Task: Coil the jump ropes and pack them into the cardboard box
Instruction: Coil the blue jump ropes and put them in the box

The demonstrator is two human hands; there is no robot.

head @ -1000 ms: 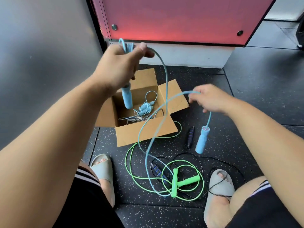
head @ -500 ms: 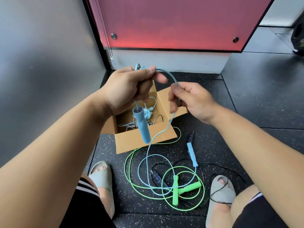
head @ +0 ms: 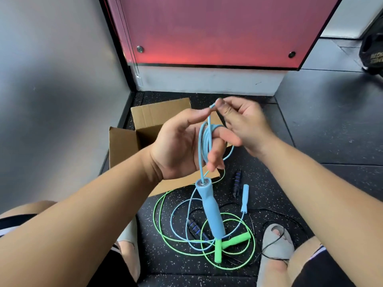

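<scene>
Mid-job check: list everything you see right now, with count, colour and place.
blue jump rope: one, light blue, coils held up, one handle hanging, the other on the floor
green jump rope: one, bright green, loose on the floor
black jump rope: one, black with blue-ringed handles, loose on the floor
cardboard box: one, brown, open, behind the hands
wall panel: one, red, straight ahead
slippers: two, grey, on the feet
left hand: one, holds the blue coils
right hand: one, pinches the blue cord at the top

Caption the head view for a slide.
Blue jump rope looped over fingers of left hand, right hand pinching its cord, near cardboard box; green rope and black rope on floor.
</scene>
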